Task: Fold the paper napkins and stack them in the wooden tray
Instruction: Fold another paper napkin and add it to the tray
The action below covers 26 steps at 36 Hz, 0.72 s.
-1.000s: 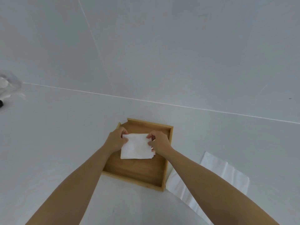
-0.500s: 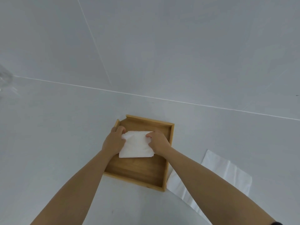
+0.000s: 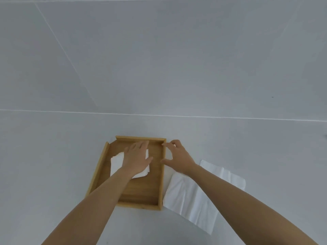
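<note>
A wooden tray (image 3: pixel 99 168) sits on the pale surface below centre. A folded white napkin (image 3: pixel 116 161) lies in its far half. My left hand (image 3: pixel 136 157) rests flat on that napkin, fingers spread, pressing it down and hiding its middle. My right hand (image 3: pixel 178 154) hovers just past the tray's right rim, fingers apart, holding nothing. To the right of the tray lie unfolded white napkins (image 3: pixel 192 200), partly under my right forearm.
The pale grey surface (image 3: pixel 53 165) stretches to both sides and ends at a wall seam (image 3: pixel 212 117) behind the tray. The grey tiled wall (image 3: pixel 177 59) rises beyond it.
Both hands let go of the folded napkin, which now lies in the tray. My left hand flattened on top of it; my right hand moved right, off the tray.
</note>
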Tool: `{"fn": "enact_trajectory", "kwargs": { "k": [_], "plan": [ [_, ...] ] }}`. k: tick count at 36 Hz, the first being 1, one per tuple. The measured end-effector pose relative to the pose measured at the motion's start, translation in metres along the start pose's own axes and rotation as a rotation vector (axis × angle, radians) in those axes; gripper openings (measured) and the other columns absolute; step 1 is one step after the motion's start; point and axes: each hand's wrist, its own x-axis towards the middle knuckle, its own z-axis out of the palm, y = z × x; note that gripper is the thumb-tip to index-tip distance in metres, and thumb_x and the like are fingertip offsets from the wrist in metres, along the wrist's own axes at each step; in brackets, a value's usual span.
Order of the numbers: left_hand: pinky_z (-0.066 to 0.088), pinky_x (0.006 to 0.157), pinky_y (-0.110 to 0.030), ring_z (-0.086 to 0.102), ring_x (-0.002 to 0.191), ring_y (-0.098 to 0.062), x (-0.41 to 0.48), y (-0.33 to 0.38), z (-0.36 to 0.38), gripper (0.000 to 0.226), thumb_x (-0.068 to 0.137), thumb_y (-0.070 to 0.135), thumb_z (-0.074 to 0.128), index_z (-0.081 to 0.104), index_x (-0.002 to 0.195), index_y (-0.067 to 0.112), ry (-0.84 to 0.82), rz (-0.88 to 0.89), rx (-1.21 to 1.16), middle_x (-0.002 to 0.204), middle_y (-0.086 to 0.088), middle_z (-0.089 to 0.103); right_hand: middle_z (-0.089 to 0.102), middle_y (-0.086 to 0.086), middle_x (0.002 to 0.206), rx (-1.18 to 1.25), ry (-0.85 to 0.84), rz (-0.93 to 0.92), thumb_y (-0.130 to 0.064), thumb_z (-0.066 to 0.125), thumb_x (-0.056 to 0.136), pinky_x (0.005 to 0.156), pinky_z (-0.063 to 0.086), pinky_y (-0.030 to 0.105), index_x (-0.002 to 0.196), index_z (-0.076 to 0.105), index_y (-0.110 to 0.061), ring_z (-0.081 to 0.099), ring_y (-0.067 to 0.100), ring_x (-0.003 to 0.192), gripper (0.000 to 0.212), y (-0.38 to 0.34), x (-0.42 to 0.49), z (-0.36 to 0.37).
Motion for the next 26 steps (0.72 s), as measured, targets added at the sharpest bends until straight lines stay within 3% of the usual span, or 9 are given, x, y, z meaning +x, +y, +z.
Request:
{"fn": "enact_trajectory", "kwargs": {
  "k": [7, 12, 18, 26],
  "plan": [
    [0.030, 0.102, -0.038, 0.039, 0.125, -0.023, -0.002, 0.077, 0.017, 0.044, 0.088, 0.035, 0.047, 0.045, 0.127, 0.017, -0.013, 0.140, 0.029, 0.134, -0.004, 0.047, 0.037, 0.009, 0.139, -0.008, 0.093, 0.202, -0.023, 0.059, 0.086, 0.102, 0.041, 0.035, 0.136, 0.037, -0.017, 0.041, 0.025, 0.126, 0.055, 0.060, -0.035, -0.042],
    [0.034, 0.097, -0.037, 0.045, 0.117, -0.022, -0.011, 0.124, 0.042, 0.037, 0.088, 0.036, 0.045, 0.050, 0.120, 0.017, -0.093, 0.209, 0.016, 0.126, -0.004, 0.051, 0.047, 0.013, 0.132, -0.006, 0.088, 0.338, -0.011, 0.051, 0.089, 0.098, 0.041, 0.036, 0.132, 0.042, -0.015, 0.044, 0.026, 0.123, 0.044, 0.101, -0.057, -0.061],
    [0.034, 0.094, -0.039, 0.048, 0.113, -0.025, -0.010, 0.157, 0.058, 0.039, 0.086, 0.037, 0.046, 0.051, 0.117, 0.013, -0.174, 0.082, -0.016, 0.121, -0.007, 0.053, 0.053, 0.011, 0.128, 0.041, 0.083, 0.440, -0.015, 0.053, 0.089, 0.098, 0.042, 0.035, 0.130, 0.043, -0.014, 0.047, 0.027, 0.120, 0.042, 0.130, -0.073, -0.075],
    [0.038, 0.093, -0.037, 0.048, 0.114, -0.025, -0.003, 0.179, 0.067, 0.050, 0.081, 0.040, 0.059, 0.045, 0.117, 0.009, -0.222, -0.098, 0.016, 0.124, -0.008, 0.050, 0.054, 0.011, 0.128, 0.074, 0.041, 0.443, -0.018, 0.060, 0.085, 0.099, 0.042, 0.036, 0.131, 0.043, -0.013, 0.048, 0.026, 0.119, 0.049, 0.141, -0.072, -0.070]
  ]
}}
